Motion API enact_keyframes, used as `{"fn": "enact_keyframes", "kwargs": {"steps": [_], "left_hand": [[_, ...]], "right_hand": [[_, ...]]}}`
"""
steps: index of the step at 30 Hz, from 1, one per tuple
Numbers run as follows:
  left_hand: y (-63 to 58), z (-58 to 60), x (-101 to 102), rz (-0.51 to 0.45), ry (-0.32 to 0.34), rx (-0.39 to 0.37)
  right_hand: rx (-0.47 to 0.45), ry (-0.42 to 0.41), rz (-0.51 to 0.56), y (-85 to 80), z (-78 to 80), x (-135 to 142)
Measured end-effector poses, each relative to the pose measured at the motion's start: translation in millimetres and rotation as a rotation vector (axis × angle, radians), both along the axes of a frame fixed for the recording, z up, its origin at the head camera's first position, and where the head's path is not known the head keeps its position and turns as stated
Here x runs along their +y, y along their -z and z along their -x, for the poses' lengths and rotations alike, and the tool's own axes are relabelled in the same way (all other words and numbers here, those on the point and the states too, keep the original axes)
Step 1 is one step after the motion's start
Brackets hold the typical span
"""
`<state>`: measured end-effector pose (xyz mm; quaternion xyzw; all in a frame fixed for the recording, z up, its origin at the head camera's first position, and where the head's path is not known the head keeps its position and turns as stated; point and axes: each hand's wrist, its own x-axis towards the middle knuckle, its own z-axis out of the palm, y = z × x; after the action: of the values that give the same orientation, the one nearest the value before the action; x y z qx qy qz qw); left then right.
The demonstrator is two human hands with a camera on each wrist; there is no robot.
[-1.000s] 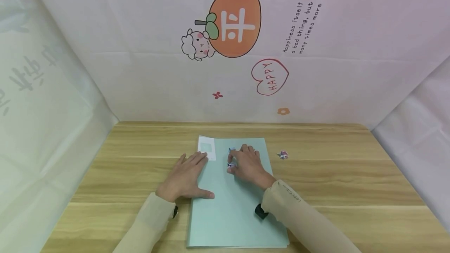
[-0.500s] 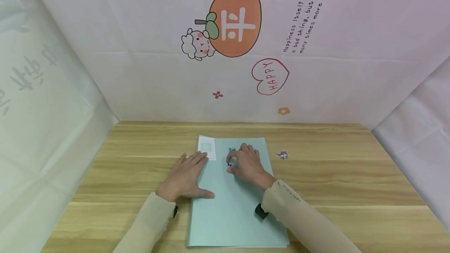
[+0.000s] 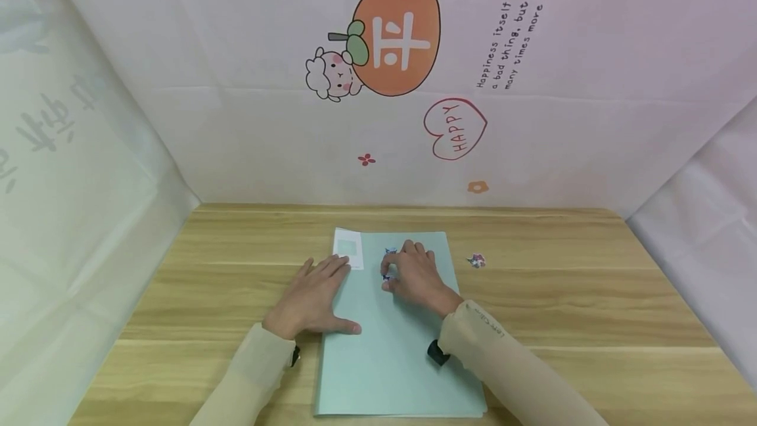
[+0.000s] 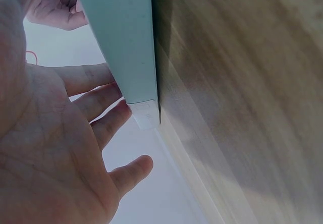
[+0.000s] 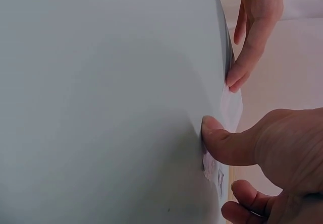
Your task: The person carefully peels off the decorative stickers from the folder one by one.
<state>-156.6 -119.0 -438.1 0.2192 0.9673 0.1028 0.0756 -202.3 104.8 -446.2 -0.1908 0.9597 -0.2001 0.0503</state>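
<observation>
A pale green file folder (image 3: pixel 390 373) lies on the wooden table with a white label (image 3: pixel 347 258) at its upper left. My left hand (image 3: pixel 313 298) rests along the folder's left edge, thumb spread on the cover and fingertips at the label. In the left wrist view, the fingers of that hand touch the edge of the folder's thick spine (image 4: pixel 123 42). Over the upper cover, my right hand (image 3: pixel 416 275) has its thumb and index finger curled at a small cartoon sticker (image 3: pixel 387 277). In the right wrist view, the thumb overlaps this sticker (image 5: pixel 209 166) at the cover's surface.
Just above it on the cover is another small blue-and-white sticker (image 3: pixel 390 252). A pink-and-dark sticker (image 3: pixel 476 260) lies on the table right of the folder. White printed cloth (image 3: pixel 266 150) stands behind and at both sides of the table (image 3: pixel 562 321).
My right hand has shifted very slightly, and less of the sticker shows between its thumb and index finger. My left hand stays where it was.
</observation>
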Motion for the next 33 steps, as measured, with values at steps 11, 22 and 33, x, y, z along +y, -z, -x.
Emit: {"fn": "enact_keyframes", "kwargs": {"steps": [11, 22, 33], "left_hand": [[1.0, 0.3, 0.4, 0.001, 0.003, 0.003], [1.5, 1.5, -0.2, 0.000, 0.004, -0.001], [0.2, 0.6, -0.4, -0.002, 0.003, -0.005]], "right_hand": [[-0.010, -0.016, -0.012, -1.6, 0.3, 0.0], [-0.004, -0.001, -0.015, -0.8, -1.0, 0.3], [-0.004, -0.003, -0.022, -0.8, -0.6, -0.4]]}}
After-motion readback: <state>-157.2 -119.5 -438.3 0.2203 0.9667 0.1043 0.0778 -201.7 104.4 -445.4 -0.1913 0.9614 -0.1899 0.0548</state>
